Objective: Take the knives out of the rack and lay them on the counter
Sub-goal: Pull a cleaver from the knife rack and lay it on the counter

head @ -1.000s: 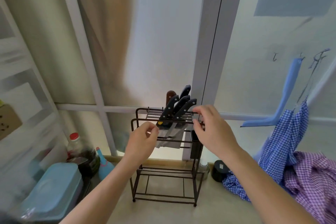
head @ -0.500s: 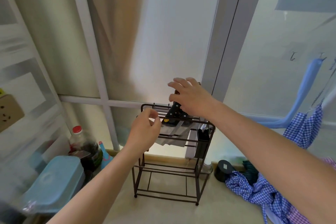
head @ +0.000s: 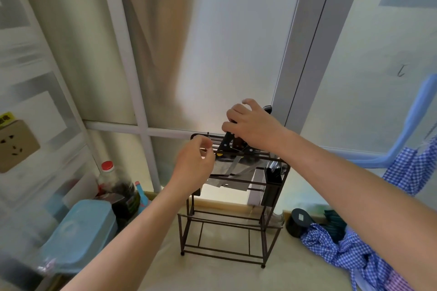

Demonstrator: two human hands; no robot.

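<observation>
A dark brown metal wire rack (head: 233, 217) stands on the pale counter (head: 212, 274), close to the back edge where the frosted glass wall begins. The knives with black handles and flat grey blades (head: 233, 165) sit in the top part of the rack. Their handles stick up above the top bars and their blades hang down between the wires. One handle has a small yellow dot near the blade.

The right hand (head: 254, 125) is on top of the knife handles. Its fingers curl down over them, and one black handle tip pokes out behind the hand. It looks like it is closing around a handle, but I cannot tell if the grip is tight.

The left hand (head: 195, 165) is at the left side of the rack top, right in front of the blades. Its fingers and thumb are bent toward each other in a loose pinch. I cannot tell if it holds the wire or only touches it.

Near the left edge of the counter is a light blue plastic box with a lid (head: 82, 234). Behind it stands a dark bottle with a red cap (head: 113, 186). To the right of the rack a small round black pot (head: 298, 222) sits on the counter, and a blue and white checked cloth (head: 343, 250) lies just beside it.
</observation>
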